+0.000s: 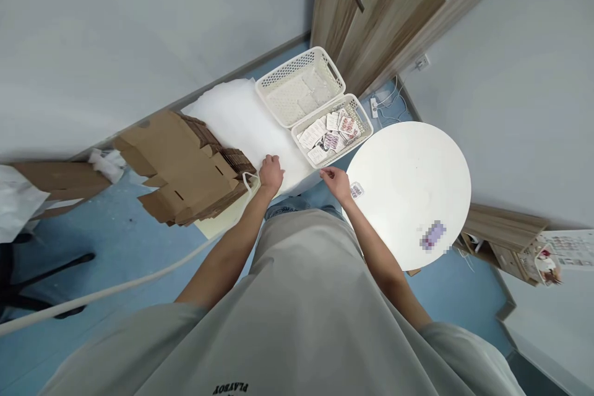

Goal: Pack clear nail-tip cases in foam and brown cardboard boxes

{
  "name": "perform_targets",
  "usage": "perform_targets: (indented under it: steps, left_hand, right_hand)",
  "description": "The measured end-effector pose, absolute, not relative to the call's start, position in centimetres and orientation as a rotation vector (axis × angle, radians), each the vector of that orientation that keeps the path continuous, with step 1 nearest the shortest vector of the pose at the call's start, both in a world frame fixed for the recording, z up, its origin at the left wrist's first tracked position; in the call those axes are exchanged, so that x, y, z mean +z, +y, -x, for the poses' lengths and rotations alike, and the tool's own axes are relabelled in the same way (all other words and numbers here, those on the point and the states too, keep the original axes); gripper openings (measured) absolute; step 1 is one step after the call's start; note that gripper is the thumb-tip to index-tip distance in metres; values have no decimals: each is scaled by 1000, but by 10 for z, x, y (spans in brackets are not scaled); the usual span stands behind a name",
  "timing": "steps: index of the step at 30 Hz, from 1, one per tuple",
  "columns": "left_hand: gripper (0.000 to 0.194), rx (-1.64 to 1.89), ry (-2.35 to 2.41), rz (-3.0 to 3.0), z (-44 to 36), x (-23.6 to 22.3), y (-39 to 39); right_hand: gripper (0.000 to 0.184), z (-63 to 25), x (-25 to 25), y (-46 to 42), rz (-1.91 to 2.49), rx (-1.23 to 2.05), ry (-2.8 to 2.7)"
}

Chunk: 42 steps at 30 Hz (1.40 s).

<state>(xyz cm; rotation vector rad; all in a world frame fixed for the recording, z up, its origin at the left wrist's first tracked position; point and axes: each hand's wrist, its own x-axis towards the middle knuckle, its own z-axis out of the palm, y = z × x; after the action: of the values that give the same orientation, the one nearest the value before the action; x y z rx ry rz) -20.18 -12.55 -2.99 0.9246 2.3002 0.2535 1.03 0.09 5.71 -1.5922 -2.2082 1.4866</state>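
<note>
My left hand (272,173) hovers over or rests on the near edge of a white padded bundle (241,111), its fingers loosely bent and apart, with nothing visible in it. Just right of it, my right hand (336,184) has thumb and fingertips pinched together below the near corner of a white basket (299,136); whatever they hold, if anything, is too small to make out. Small printed packets (331,141) fill that basket. A second white basket (278,106) stands behind it, with clear plastic pieces on its bottom. Near my right wrist, a small printed packet (356,190) lies on the round white table (408,185).
Flattened cardboard boxes (185,164) are stacked at left, beside a white strap or tube (139,284). A pixelated purple item (433,236) lies on the round table. A wooden cabinet (371,18) stands behind the baskets, with a power strip (374,107) and cables nearby.
</note>
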Motion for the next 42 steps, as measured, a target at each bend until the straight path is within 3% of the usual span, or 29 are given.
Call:
perform_targets:
  steps: [3, 16, 21, 23, 28, 31, 38, 42]
  left_hand:
    - [25, 245, 2239, -986, 204, -32, -130]
    - [32, 332, 2239, -1057, 204, -32, -135]
    - [61, 565, 2398, -967, 218, -33, -123]
    - [64, 552, 2402, -920, 226, -35, -118]
    - [40, 397, 2354, -935, 238, -38, -111]
    - [36, 363, 2334, -940, 240, -34, -114]
    - [37, 604, 2410, -943, 235, 12, -131]
    - [30, 774, 2350, -1011, 202, 65, -146]
  right_hand:
    - [20, -7, 61, -1, 1602, 1476, -2218]
    - [15, -1, 64, -15, 1621, 1453, -2297]
    - [17, -1, 67, -22, 1607, 1456, -2321]
    - [17, -1, 66, -25, 1603, 1464, -2319]
    - [18, 0, 64, -31, 1607, 1463, -2312]
    - [18, 0, 64, -34, 1600, 1471, -2321]
    - [20, 5, 68, -36, 1516, 1593, -2256]
    - [41, 17, 79, -33, 1451, 1841, -2019]
